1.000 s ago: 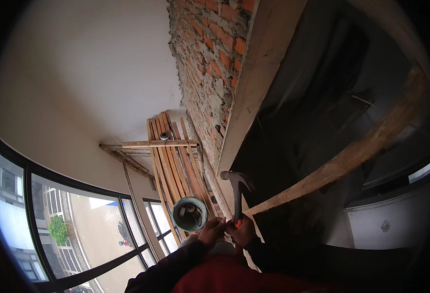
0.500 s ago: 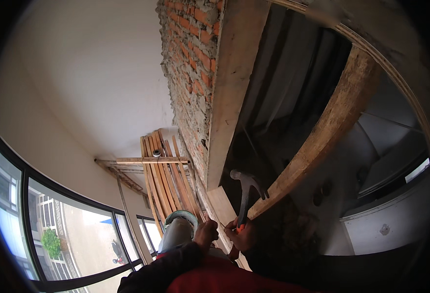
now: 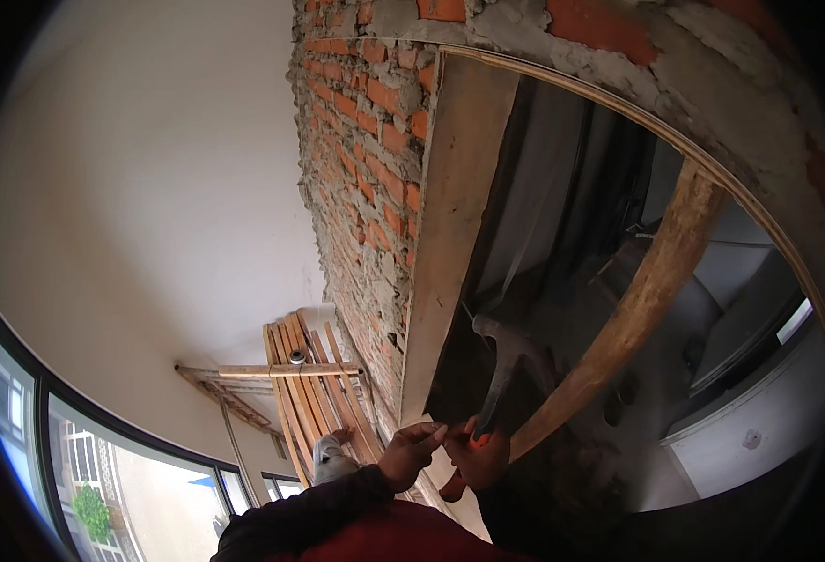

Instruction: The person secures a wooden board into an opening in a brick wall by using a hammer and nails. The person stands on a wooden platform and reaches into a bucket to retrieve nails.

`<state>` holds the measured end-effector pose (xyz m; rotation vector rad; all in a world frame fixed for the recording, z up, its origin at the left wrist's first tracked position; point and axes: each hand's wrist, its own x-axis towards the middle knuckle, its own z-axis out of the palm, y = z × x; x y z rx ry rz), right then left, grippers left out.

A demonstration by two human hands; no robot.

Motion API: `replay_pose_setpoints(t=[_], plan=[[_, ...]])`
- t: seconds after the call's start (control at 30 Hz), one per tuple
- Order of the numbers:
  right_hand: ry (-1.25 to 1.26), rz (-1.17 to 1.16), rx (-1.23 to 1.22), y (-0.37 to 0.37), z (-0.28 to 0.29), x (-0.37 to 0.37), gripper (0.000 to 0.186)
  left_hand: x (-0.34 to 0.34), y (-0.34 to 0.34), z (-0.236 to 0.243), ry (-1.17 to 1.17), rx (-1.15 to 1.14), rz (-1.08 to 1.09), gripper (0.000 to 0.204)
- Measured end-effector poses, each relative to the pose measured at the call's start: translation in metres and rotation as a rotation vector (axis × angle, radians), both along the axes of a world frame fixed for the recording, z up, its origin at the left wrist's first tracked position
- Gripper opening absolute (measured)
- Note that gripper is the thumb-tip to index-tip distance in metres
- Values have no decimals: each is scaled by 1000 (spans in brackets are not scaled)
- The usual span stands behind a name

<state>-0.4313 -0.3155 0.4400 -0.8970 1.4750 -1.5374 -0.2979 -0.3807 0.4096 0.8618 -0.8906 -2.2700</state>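
My right hand grips a claw hammer by its orange-red handle, with the dark metal head pointing up and away from me. Close beside it on the left, my left hand is closed in a pinch. Its fingertips meet the fingers of my right hand. Whatever lies between them is too small to make out. Just beyond both hands, the lower end of a wide wooden board runs along the edge of the brick wall.
A rough timber pole slants across the dark opening at right. Several long wooden strips lean ahead, crossed by a wooden bar with a tape roll near it. Dark-framed windows line the left.
My hands have come together, fingertips meeting where a gap was. The hammer has shifted right in the picture. The view has tilted, showing more brick wall at the top.
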Motion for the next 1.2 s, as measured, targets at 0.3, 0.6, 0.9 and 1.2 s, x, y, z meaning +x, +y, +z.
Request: replay_pose_setpoints(t=[0.3, 0.6, 0.9, 1.2], plan=[[-45, -482, -10, -63, -1, 5, 24, -49, -147, 61, 263, -288, -227, 22], [206, -767, 95, -86, -3, 47, 12, -107, -190, 195, 639, 7, -436, 24], [220, -775, 109, -59, -12, 50, 11, -134, -205, 290, 1031, 57, -337, 21], [1303, -707, 684, -57, 6, 71, 28, -148, -202, 302, 1060, 176, -228, 15]])
